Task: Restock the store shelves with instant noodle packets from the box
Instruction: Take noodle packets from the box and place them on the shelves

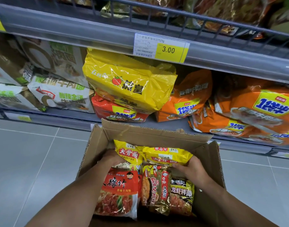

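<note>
An open cardboard box point(97, 149) sits on the floor below the shelf, filled with noodle packets. My left hand point(112, 157) grips the left yellow packet point(128, 154) at the box's far side. The fingers of my right hand point(192, 168) close on the right yellow packet point(166, 155) beside it. Nearer to me lie a red packet point(119, 192), a gold-and-red packet point(155, 185) and a black-and-yellow packet point(181, 195). Both forearms reach down into the box.
The lower shelf point(71, 114) holds white-green multipacks point(61, 94) at left, a big yellow multipack point(130, 82) atop a red one point(117, 112), and orange multipacks point(255, 110) at right. A price tag point(161, 48) hangs on the upper shelf rail. Grey floor tiles point(34, 161) surround the box.
</note>
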Motion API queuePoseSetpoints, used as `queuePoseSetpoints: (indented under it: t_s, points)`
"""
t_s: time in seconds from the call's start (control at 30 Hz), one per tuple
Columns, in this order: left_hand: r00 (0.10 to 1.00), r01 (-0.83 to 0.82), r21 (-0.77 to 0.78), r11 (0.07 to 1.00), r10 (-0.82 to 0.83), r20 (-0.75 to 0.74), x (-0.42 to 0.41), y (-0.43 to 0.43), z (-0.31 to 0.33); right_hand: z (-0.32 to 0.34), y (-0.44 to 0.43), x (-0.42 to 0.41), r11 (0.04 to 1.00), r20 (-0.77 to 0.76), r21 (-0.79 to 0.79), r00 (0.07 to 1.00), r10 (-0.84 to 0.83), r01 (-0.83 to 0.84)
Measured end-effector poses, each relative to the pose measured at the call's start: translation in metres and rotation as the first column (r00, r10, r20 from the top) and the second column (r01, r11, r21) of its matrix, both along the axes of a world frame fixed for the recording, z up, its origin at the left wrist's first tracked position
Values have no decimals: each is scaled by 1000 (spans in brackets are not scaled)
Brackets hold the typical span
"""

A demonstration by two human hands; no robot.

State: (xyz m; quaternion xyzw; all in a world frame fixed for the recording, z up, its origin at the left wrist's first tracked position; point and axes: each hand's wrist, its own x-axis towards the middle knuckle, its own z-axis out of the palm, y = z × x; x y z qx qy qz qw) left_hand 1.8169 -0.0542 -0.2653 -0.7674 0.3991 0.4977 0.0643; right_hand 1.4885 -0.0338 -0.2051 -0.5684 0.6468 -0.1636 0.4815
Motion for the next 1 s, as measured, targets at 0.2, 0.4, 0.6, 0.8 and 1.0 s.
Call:
queuePoseSetpoints:
  t_s: [0.2, 0.4, 0.6, 0.8, 1.0]
  points:
    - [988, -83, 3, 997, 82, -131, -4, 1, 9, 5, 7, -3, 999, 14, -20, 999, -39, 39]
    - [996, 43, -120, 992, -52, -71, -12, 2, 49, 32, 12, -2, 996, -85, -80, 995, -46, 39]
    - [915, 365, -335, 869, -268, 303, -19, 29, 117, 90, 37, -3, 989, -199, -142, 978, -62, 34]
    - [894, 415, -432, 801, -269, 359, -12, 56, 216, 189, 50, -3, 979, -195, -143, 966, -171, 144]
    - [952, 292, -507, 811, -195, 236, -6, 81, 358, 318, 59, -1, 974, -170, -130, 964, -207, 186]
